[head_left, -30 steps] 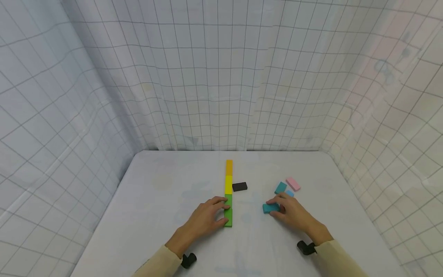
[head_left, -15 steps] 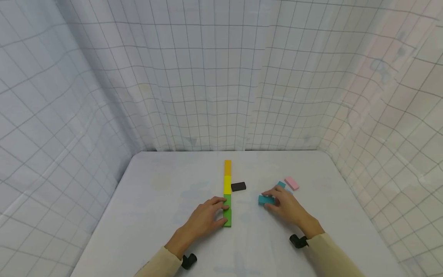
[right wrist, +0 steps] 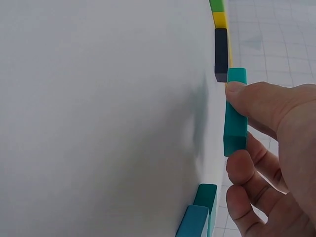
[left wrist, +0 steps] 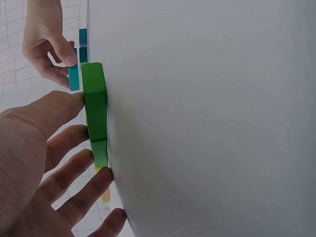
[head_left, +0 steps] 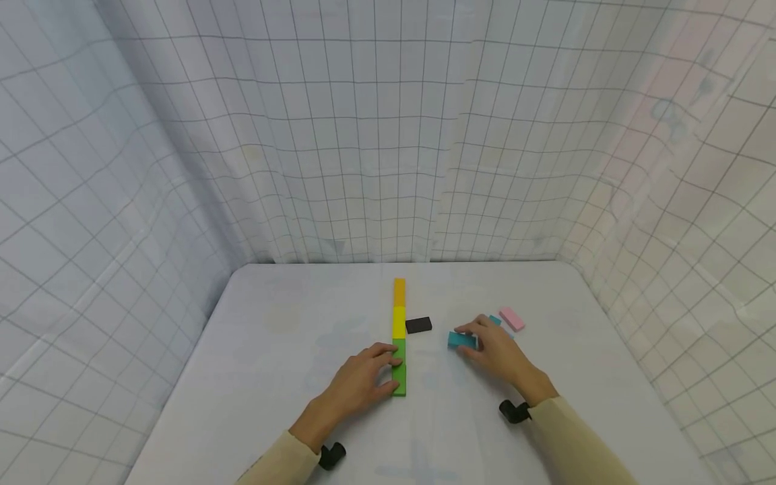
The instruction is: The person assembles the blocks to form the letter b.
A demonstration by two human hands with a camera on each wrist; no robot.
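Observation:
A teal block (head_left: 459, 340) is pinched between thumb and fingers of my right hand (head_left: 500, 351); the right wrist view shows this teal block (right wrist: 236, 126) held off the table. My left hand (head_left: 356, 382) rests at a row of blocks, its spread fingertips touching the two green blocks (head_left: 399, 373). In the left wrist view, the thumb and fingers lie relaxed along the side of the nearer green block (left wrist: 96, 113). Beyond the green blocks, the row continues with a yellow block (head_left: 399, 323) and an orange block (head_left: 399, 292). Between row and right hand lies a black block (head_left: 419, 325).
A pink block (head_left: 512, 318) lies behind my right hand, beside another teal block (head_left: 495, 320) and a blue block (right wrist: 193, 222), both partly hidden in the head view. The white table (head_left: 291, 296) is enclosed by grid-patterned curtains (head_left: 376, 135).
My right hand has moved the pinched teal block away from me and a little left, towards the black block. My left hand has stayed at the green blocks.

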